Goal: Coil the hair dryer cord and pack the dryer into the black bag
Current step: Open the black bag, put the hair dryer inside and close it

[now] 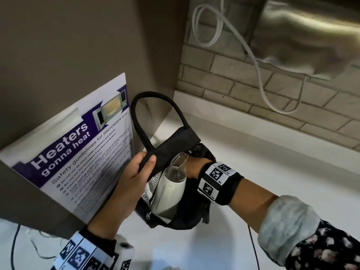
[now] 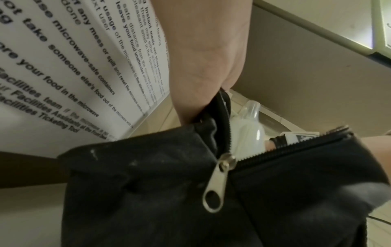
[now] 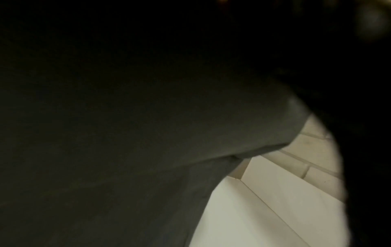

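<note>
Left hand (image 1: 124, 184) grip pinched the black bag (image 1: 181, 141) rim, white hair dryer (image 1: 169, 190) stood nozzle-up inside just beside it, right hand (image 1: 194, 166) reached in, its grip hidden.

White hair dryer (image 1: 171, 190) sits nozzle-up inside unzipped black bag (image 1: 176, 141) (silver-lined).

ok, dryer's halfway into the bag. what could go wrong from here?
1. The hair dryer sits nozzle-up with its clear nozzle above the opening of the black bag; the zipper probably can't close over it.
2. The left hand alone holds the flap back; a slip could drop it onto the dryer.
3. The right hand is buried in the bag, fingers hidden; pulling out might drag the dryer or unseen cord along.
</note>
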### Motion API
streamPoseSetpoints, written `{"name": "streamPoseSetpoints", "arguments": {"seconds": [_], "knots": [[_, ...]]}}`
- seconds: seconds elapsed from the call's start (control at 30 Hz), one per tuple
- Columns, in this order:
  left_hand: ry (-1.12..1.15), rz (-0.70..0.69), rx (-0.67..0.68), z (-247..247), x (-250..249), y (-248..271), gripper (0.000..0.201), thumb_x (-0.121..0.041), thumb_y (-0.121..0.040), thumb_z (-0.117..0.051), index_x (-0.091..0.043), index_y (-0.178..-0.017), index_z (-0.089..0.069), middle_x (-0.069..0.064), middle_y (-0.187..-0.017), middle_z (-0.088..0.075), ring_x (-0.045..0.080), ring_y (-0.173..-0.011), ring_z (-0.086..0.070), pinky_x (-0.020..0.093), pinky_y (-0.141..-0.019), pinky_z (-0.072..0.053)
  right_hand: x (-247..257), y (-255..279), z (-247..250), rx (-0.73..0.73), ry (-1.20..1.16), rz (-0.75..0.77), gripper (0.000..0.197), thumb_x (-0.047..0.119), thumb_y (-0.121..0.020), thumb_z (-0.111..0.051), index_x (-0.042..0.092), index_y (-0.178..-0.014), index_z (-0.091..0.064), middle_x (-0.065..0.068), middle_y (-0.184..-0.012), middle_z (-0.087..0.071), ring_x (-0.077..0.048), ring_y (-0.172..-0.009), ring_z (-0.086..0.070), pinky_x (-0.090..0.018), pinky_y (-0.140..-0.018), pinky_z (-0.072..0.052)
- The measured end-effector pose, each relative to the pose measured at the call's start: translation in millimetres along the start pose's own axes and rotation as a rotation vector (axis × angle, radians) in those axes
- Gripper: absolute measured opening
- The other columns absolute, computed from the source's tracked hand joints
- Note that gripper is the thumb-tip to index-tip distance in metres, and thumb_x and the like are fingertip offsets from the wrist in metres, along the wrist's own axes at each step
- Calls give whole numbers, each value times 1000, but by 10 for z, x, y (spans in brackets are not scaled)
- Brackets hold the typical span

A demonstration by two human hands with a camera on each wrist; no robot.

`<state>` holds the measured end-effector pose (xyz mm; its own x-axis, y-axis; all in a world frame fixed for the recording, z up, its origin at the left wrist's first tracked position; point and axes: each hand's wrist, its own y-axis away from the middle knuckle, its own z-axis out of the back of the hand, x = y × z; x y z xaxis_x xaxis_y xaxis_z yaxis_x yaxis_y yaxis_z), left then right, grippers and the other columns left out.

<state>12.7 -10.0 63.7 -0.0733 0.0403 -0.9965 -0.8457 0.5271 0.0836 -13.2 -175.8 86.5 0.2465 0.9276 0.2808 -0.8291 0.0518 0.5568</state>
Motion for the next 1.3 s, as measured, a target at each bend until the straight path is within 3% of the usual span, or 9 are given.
{"name": "streamPoseSetpoints", "arguments": {"seconds": [0.07,0.27,0.5,0.6,0.73,0.83,0.93,1.17,1.3], "knots": [[-54,-27,-6,18,12,1,17,-28,-96,-49,-24,-90,-64,-2,-88,-73,12,-88,-68,30,-78,-48,-18,22,-38,-26,-58,42,29,4,-99,-38,-10,-119,-55,-22,-120,-57,-22,-104,-50,-11,-94,-34],[-159,-113,-29,50,1,44,8,-27,-91,-59,-28,-98,-57,-7,-88,-73,3,-83,-68,19,-72,-49,-128,-16,-17,-50,123,159,22,3,-92,-52,0,-111,-63,-16,-120,-63,-25,-106,-56,-16,-85,-35],[-492,-197,265,157,74,159,83,-4,-72,-64,-41,-133,-21,-15,-126,-51,-1,-115,-52,23,-97,-42,-193,107,76,167,447,117,44,41,-95,-46,20,-134,-49,-8,-135,-54,-30,-123,-48,-38,-105,-37],[-564,-342,46,112,77,124,77,1,-75,-62,-37,-130,-25,-5,-126,-51,10,-113,-55,29,-94,-47,-159,193,48,228,407,146,45,55,-91,-45,23,-119,-62,0,-117,-64,-25,-110,-55,-39,-100,-42],[-503,-348,-82,117,99,59,65,-7,-76,-66,-33,-122,-28,-1,-109,-63,17,-100,-64,41,-79,-56,-182,307,131,-29,200,383,27,43,-89,-58,21,-97,-70,2,-96,-66,-17,-99,-52,-32,-92,-38],[-620,-421,-102,105,50,106,36,-13,-85,-63,-27,-102,-34,-3,-76,-58,1,-66,-60,15,-55,-48,-230,410,240,-307,60,490,16,31,-87,-63,17,-89,-69,2,-88,-60,-15,-90,-51,-23,-84,-37],[-651,-413,-127,98,5,134,19,-17,-90,-56,-23,-91,-38,-5,-62,-49,3,-51,-51,16,-46,-41,-262,559,282,-445,-67,498,6,23,-85,-66,17,-85,-67,7,-84,-53,-7,-83,-51,-17,-76,-39],[-662,-394,-141,87,77,116,15,-31,-92,-47,-24,-88,-35,-2,-58,-47,7,-45,-47,18,-44,-34,-266,438,86,-235,-68,415,12,34,-91,-56,27,-82,-58,5,-95,-58,-11,-99,-50,-37,-90,-44],[-630,-441,-123,53,80,154,16,-23,-93,-49,-23,-86,-34,-6,-57,-40,6,-53,-46,16,-48,-36,-154,404,23,-233,-214,521,9,17,-90,-62,12,-83,-62,-1,-108,-61,-13,-108,-56,-24,-93,-40]]}}
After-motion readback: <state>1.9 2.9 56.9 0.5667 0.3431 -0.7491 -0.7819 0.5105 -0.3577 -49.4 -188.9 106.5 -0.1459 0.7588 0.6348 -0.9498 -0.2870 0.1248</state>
